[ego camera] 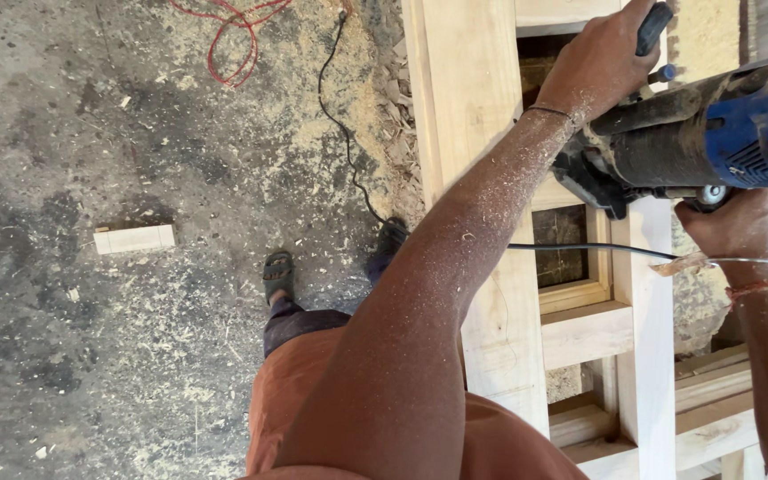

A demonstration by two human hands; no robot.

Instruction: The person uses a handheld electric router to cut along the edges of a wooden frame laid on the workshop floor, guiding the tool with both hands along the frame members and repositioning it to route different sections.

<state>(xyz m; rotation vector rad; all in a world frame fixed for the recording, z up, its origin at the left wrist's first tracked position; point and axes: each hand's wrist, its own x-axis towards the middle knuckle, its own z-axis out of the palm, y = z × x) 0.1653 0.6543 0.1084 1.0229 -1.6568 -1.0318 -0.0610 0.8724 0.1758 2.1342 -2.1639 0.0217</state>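
My left hand [599, 62] grips the black side handle [652, 27] of a blue and black power tool [713, 138]. Below the tool's body, my right hand [740, 222] holds its underside, with a thin bangle and a red thread on the wrist. The tool rests against a pale wooden frame [477, 133] with rectangular openings that lies across the right side of the view. Sawdust covers my left forearm. A black cord [580, 248] runs from the tool across the frame.
The concrete floor [91, 133] is strewn with sawdust and shavings. A small pale wood block [133, 238] lies at the left. A red cord [233, 36] and a black cable [340, 116] trail at the top. My sandalled feet [278, 276] stand next to the frame.
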